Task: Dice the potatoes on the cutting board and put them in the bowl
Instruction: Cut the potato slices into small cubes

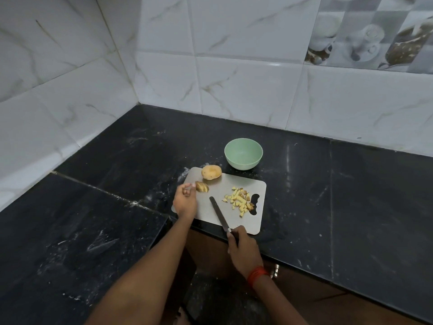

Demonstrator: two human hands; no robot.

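A grey cutting board (218, 219) lies on the black counter. A whole potato (211, 172) sits at the board's far left corner. Just in front of it lies a sliced potato piece (203, 186), and my left hand (184, 201) touches its left end with a fingertip, the other fingers loosely curled. A pile of potato dice (240, 200) lies on the right side of the board. My right hand (242, 247) grips the handle of a knife (219, 213), whose blade rests across the board's middle. The green bowl (243, 154) stands beyond the board; I see nothing inside it.
The black counter (117, 207) wraps round a corner, with white tiled walls (234, 66) behind and to the left. Its front edge runs just under the board's near side, with a wooden cabinet front (208, 252) below. White specks dot the counter.
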